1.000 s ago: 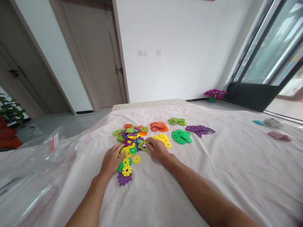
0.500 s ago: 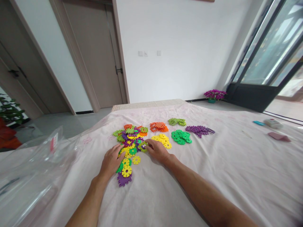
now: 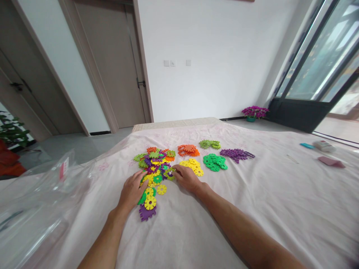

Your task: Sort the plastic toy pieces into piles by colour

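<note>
The thumb and forefinger of my right hand point(image 3: 187, 178) are closed on the edge of a lime-green piece point(image 3: 169, 173), notched and open in the middle, at the right side of a mixed heap point(image 3: 155, 161). My left hand point(image 3: 132, 189) rests on the heap's left side, fingers loosely spread over flat discs; I see nothing gripped there, though the fingertips hide what lies beneath. Between my hands and nearer to me, a loose yellow disc point(image 3: 162, 189) lies flat; right of my left wrist, a squarish purple piece point(image 3: 146, 214) sits partly under another yellow disc. Beyond my fingertips the heap jumbles purple, orange, lime, yellow and green. Just past my right knuckles is a yellow pile point(image 3: 194, 165); farther out, an orange pile point(image 3: 188, 150) and a small lime-green pile point(image 3: 209, 144); off to that hand's right, a green pile point(image 3: 215, 162), then a purple pile point(image 3: 235, 154). Five colours each have their own group, so I judge the work partly done, with plenty left mixed by my fingers. Well left of my left hand lies a clear plastic bag point(image 3: 33, 203); far right of my right, a folded pink item point(image 3: 331, 161) rests on the pale cloth point(image 3: 196, 233).
</note>
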A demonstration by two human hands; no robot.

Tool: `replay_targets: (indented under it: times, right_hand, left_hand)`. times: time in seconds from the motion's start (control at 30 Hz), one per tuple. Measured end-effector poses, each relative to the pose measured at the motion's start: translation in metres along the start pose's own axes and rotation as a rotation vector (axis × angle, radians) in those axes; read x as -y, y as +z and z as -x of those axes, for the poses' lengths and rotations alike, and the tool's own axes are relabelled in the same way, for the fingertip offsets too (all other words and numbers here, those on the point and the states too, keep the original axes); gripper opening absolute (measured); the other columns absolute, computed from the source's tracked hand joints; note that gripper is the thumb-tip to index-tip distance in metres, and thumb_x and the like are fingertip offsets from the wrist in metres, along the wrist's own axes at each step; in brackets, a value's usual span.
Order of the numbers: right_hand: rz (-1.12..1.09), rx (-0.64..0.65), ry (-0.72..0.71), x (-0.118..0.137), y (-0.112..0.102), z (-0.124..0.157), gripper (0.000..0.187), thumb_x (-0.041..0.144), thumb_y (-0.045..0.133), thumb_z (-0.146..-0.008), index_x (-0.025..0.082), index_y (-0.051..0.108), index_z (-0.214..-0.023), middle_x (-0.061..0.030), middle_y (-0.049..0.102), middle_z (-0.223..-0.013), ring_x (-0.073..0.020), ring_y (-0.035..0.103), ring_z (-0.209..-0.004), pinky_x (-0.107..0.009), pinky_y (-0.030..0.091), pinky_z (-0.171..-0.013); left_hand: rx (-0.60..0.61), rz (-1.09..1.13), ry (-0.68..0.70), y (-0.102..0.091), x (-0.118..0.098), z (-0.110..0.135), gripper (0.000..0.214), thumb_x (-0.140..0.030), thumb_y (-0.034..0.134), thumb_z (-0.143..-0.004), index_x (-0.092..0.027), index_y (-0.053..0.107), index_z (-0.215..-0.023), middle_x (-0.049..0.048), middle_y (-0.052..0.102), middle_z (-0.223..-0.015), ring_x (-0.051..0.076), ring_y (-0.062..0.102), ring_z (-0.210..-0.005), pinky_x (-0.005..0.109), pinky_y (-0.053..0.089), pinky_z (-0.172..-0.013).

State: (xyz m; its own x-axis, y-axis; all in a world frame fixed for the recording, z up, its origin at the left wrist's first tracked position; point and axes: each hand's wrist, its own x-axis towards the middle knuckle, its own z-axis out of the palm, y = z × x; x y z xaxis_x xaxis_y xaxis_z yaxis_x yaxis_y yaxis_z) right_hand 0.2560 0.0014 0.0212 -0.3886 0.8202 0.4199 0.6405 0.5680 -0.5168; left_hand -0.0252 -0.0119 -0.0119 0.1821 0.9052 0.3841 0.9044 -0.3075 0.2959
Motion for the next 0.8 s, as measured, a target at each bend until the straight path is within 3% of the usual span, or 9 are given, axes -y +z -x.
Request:
replay_targets:
  times: [0.17,0.4,0.8]
  right_hand:
    - [-0.017,-0.003,0.013,0.002,-0.002,0.000,0.023,0.029,0.051,-0.093,0.020,0.065,-0.108,-0.0039,0.070,-0.088,-0.0154,0.062,-0.077,-0.024,0.042,-0.072]
    - [-0.178,-0.041,0.144,0.003,0.001,-0.003,0.019,0.032,0.051,-0.091,0.019,0.065,-0.092,0.0039,0.060,-0.062,-0.0111,0.054,-0.059,-0.021,0.038,-0.058]
    - [-0.293,-0.157,0.242,-0.017,0.001,-0.009,0.023,0.037,0.050,-0.089,0.018,0.063,-0.086,0.0040,0.059,-0.059,-0.0106,0.055,-0.055,-0.020,0.039,-0.054]
  left_hand:
    - [-0.011,0.023,-0.003,0.000,0.000,0.000,0.043,-0.039,0.043,-0.092,-0.022,0.058,-0.128,0.0079,0.057,-0.136,0.023,0.051,-0.126,0.041,0.037,-0.109]
    - [-0.001,0.000,-0.001,-0.001,-0.001,0.000,0.043,-0.040,0.041,-0.093,-0.021,0.057,-0.129,0.0089,0.056,-0.136,0.023,0.051,-0.126,0.041,0.037,-0.109]
    - [-0.007,0.007,-0.002,-0.003,-0.003,0.001,0.042,-0.039,0.041,-0.093,-0.022,0.058,-0.128,0.0080,0.057,-0.136,0.023,0.051,-0.126,0.041,0.037,-0.109]
